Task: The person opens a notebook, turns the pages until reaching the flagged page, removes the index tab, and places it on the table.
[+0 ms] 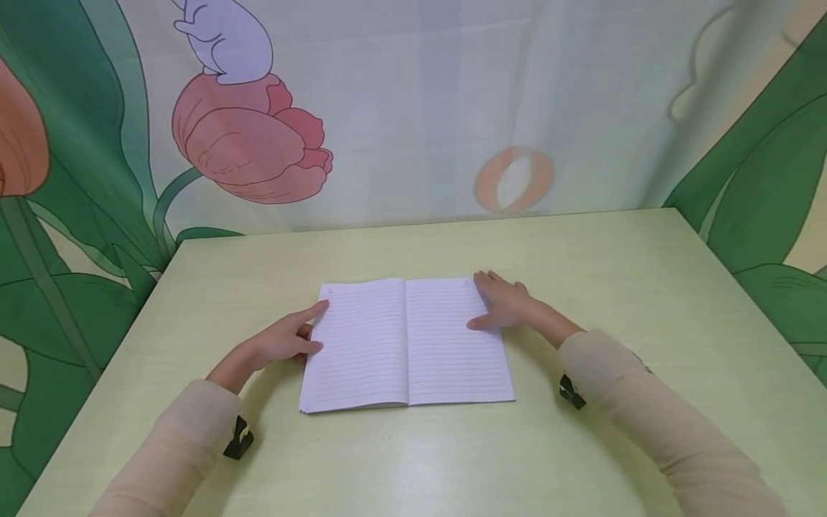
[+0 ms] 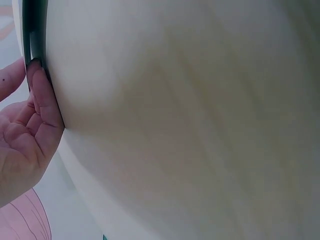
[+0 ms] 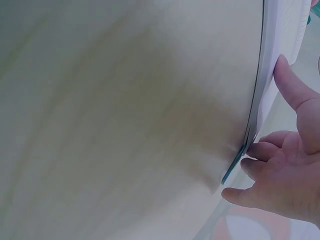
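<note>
An open notebook (image 1: pixel 362 345) with white lined pages lies on the table, its spine running down the middle. My left hand (image 1: pixel 284 341) holds its left edge, with thumb and index finger over the page margin and the other fingers bent at the edge. In the left wrist view, fingers (image 2: pixel 42 102) reach against the dark green cover (image 2: pixel 35 30). My right hand (image 1: pixel 507 301) rests at the upper right corner, thumb lying on the page and fingers extended along the edge. The right wrist view shows fingertips beside a teal cover edge (image 3: pixel 232 167).
The pale wooden table (image 1: pixel 413 467) extends around the notebook. Behind it hangs a curtain (image 1: pixel 413 108) printed with a pink flower, green leaves and a white animal. Small black devices (image 1: pixel 239 438) sit at both sleeve cuffs.
</note>
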The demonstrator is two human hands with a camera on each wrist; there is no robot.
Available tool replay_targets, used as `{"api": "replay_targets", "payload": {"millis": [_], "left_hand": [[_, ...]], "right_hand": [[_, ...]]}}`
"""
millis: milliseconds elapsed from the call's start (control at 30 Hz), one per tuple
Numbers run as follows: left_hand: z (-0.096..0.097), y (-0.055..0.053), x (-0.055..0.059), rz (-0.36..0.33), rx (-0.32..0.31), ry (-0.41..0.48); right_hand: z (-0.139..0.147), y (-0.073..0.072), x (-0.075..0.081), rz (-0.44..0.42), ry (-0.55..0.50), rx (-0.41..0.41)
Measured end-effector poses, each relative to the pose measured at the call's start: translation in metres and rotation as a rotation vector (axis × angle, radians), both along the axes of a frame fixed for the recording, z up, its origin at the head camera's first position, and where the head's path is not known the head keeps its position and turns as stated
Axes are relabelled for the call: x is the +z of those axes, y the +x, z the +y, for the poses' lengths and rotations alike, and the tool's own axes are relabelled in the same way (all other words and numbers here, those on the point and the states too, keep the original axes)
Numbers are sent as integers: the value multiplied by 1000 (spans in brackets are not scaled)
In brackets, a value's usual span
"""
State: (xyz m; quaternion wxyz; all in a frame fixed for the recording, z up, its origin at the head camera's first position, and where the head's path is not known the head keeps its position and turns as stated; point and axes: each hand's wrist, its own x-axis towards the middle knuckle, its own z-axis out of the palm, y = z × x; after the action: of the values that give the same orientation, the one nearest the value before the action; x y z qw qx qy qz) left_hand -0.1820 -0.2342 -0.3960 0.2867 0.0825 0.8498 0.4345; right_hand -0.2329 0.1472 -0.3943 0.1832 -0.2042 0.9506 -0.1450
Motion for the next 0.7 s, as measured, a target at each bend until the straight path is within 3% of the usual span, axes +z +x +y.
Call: {"api": "replay_targets", "payload": {"millis": [367,700], "left_hand": [[2,1,3,6,-6,5],[3,0,3,-3,8,-24]], "right_hand": [[-1,-1,-5,24,-15,-26],[-2,5,0,6,-128,-46]]}}
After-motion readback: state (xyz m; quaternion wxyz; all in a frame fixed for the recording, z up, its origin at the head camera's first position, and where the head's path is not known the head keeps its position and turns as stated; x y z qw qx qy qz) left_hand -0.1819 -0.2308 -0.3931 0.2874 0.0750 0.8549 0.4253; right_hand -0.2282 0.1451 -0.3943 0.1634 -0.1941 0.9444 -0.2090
